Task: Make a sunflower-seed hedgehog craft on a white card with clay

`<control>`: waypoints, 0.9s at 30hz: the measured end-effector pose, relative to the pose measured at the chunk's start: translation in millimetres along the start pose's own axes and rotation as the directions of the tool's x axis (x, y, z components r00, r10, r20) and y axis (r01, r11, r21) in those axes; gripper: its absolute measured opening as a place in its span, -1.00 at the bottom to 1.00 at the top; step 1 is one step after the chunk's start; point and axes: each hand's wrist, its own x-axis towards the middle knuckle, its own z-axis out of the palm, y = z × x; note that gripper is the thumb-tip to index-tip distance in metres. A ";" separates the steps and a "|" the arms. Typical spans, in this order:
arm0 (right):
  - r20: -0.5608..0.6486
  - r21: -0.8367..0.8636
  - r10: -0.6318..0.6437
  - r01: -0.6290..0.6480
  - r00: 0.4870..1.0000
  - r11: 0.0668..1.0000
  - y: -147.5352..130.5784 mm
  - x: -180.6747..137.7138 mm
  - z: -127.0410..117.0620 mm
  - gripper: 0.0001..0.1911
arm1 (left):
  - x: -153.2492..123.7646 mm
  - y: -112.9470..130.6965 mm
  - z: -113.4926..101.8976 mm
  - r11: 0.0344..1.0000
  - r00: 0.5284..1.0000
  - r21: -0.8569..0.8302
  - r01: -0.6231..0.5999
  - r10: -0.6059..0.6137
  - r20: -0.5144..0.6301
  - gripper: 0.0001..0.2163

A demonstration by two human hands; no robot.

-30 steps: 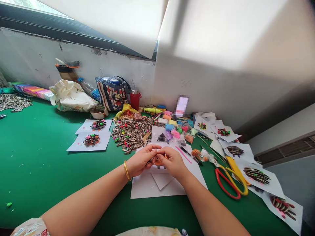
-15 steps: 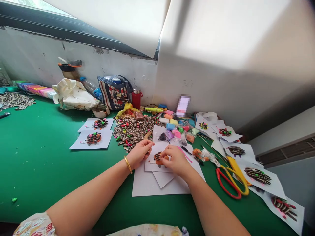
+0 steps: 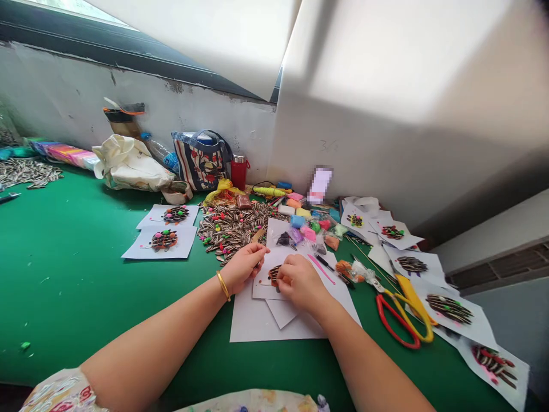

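Observation:
On a white sheet (image 3: 262, 289) in front of me sits a small hedgehog figure (image 3: 273, 277) of orange clay with striped sunflower seeds stuck in it. My right hand (image 3: 302, 283) is over the figure, its fingers pinched together and covering the right part of it; whatever they hold is hidden. My left hand (image 3: 245, 268) hovers at the sheet's left edge, thumb and fingertips pressed together, and I cannot make out what is in them. Behind the hands spreads a pile of sunflower seeds (image 3: 234, 226) with coloured bits among them. More paper (image 3: 257, 329) lies underneath.
Scissors (image 3: 398, 320) with red and yellow handles lie to the right, beside several finished hedgehog cards (image 3: 450, 309). Clay packets (image 3: 306, 232) and a pen (image 3: 328, 264) lie behind my right hand. Two cards (image 3: 171, 252) are at left; bags (image 3: 201, 163) and a red bottle (image 3: 239, 173) stand by the wall.
My right hand has shifted slightly left and down over the hedgehog figure, covering more of its orange body. My left hand stays in nearly the same place.

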 end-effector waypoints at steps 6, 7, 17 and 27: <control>0.019 -0.093 -0.042 0.044 0.999 0.995 2.0 -0.3 3.2 -0.89 | -0.3 0.2 0.5 1.000 1.000 0.012 -0.006 0.006 -0.002 -0.77; 0.020 -0.112 -0.058 0.060 0.998 0.992 2.0 -0.5 3.6 -0.88 | -0.5 0.4 0.8 1.000 1.000 0.013 -0.007 0.007 -0.004 -0.77; 0.027 -0.228 -0.132 0.135 0.991 0.964 -3.4 -0.5 5.2 -0.89 | -1.8 1.8 2.7 1.000 1.000 -0.005 -0.006 0.006 -0.021 -0.75; 0.023 -0.232 -0.094 0.097 0.995 0.968 -2.2 -1.6 -0.2 -0.90 | -3.7 2.6 2.0 1.000 1.000 -0.024 0.016 -0.016 -0.025 -0.74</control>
